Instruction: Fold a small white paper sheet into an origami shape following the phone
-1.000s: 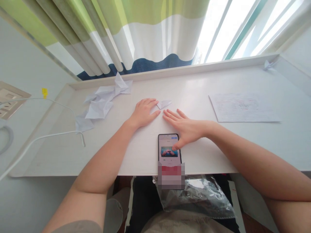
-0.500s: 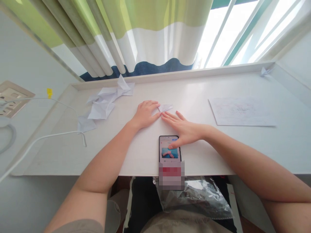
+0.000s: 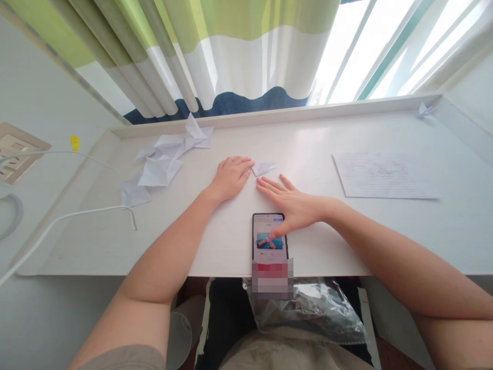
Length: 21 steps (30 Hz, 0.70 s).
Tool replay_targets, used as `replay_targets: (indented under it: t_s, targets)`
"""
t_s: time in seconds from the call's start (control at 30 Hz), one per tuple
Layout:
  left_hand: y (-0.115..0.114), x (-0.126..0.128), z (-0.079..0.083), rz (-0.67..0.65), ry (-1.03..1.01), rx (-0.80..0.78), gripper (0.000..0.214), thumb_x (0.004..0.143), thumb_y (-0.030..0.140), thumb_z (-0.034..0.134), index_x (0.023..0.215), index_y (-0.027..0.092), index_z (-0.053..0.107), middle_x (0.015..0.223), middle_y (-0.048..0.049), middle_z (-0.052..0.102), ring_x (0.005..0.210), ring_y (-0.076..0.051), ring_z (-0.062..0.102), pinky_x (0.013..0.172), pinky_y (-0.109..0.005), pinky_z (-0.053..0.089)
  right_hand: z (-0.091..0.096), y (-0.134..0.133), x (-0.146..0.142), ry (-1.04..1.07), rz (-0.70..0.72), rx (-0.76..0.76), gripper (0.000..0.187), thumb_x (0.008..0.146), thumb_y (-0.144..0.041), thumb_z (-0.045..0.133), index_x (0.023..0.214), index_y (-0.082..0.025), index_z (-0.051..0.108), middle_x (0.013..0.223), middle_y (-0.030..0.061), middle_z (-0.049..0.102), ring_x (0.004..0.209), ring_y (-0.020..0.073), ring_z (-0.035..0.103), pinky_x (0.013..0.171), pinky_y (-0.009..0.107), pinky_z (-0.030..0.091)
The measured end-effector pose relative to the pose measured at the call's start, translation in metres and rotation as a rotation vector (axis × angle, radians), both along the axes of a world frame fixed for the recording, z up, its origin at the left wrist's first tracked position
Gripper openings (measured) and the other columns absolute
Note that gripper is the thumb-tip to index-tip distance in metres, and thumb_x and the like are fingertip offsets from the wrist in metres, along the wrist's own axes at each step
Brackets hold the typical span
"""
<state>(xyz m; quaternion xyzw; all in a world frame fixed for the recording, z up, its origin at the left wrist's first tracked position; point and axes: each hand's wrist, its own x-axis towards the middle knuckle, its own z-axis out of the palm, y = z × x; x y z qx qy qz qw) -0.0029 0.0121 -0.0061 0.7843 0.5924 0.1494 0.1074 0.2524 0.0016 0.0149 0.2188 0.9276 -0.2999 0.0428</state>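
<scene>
Two hands lie open and flat on the white desk [image 3: 346, 236], palms down, and neither has hold of anything. The left hand [image 3: 230, 177] has its fingertips at the left corner of a small folded paper [image 3: 263, 168], which sits on the desk just beyond both hands. The right hand [image 3: 292, 205] stretches its fingers toward that paper, their tips just short of it, while its thumb rests on the screen of a phone [image 3: 268, 237] lying at the near edge of the desk.

The phone looks like the weakest spot. Its lower end is blurred out, so how far it overhangs the edge is hard to tell, but a push or drag from the thumb could tip it off onto the plastic bag [image 3: 319, 308] below. A stray press there could also change what the screen shows.

The small folded paper is light and the desk is smooth. Under flat, open fingers with no pinch it could skate away, or a crease could shift.

The right forearm lies near a lined sheet [image 3: 385, 174] and could sweep it aside. The left elbow is closer to the white cable [image 3: 77, 216] than to the pile of folded papers [image 3: 162, 164]
</scene>
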Motion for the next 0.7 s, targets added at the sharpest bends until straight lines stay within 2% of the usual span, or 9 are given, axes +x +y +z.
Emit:
replay_targets:
  t_s: [0.2, 0.4, 0.57, 0.7]
  targets:
    - [0.0011, -0.0009, -0.0013, 0.005, -0.005, 0.004, 0.048, 0.108, 0.024, 0.041, 0.147, 0.030, 0.069, 0.160, -0.0036, 0.065, 0.151, -0.027, 0.050, 0.132, -0.050, 0.034, 0.0008, 0.0003, 0.0005, 0.004, 0.000, -0.010, 0.148, 0.079, -0.090, 0.073, 0.178, -0.002, 0.007, 0.184, 0.0314, 0.002, 0.173, 0.0489, -0.001, 0.135, 0.070, -0.014]
    - [0.0001, 0.0001, -0.0002, 0.009, -0.007, -0.001, 0.048, 0.107, 0.024, 0.041, 0.146, 0.028, 0.069, 0.160, -0.0042, 0.065, 0.151, -0.027, 0.051, 0.131, -0.051, 0.034, 0.0005, 0.0013, 0.0019, 0.031, 0.010, -0.015, 0.145, 0.078, -0.090, 0.073, 0.179, -0.007, 0.009, 0.185, 0.0294, 0.005, 0.173, 0.0486, 0.001, 0.136, 0.069, -0.013]
    - [0.0004, 0.0007, -0.0007, 0.015, -0.007, 0.005, 0.048, 0.107, 0.025, 0.041, 0.146, 0.029, 0.069, 0.159, -0.0041, 0.065, 0.150, -0.028, 0.051, 0.131, -0.052, 0.034, 0.0011, 0.0004, 0.0015, -0.001, 0.006, -0.015, 0.147, 0.078, -0.090, 0.073, 0.178, -0.003, 0.008, 0.184, 0.0308, 0.000, 0.174, 0.0462, -0.002, 0.136, 0.068, -0.014]
    - [0.0003, 0.0003, -0.0015, 0.009, -0.009, 0.016, 0.048, 0.106, 0.024, 0.042, 0.145, 0.029, 0.070, 0.159, -0.0042, 0.066, 0.149, -0.028, 0.052, 0.130, -0.052, 0.035, -0.0019, 0.0005, 0.0018, 0.030, 0.005, -0.021, 0.146, 0.078, -0.085, 0.078, 0.179, -0.008, 0.006, 0.185, 0.0280, 0.000, 0.173, 0.0492, -0.002, 0.135, 0.069, -0.016]
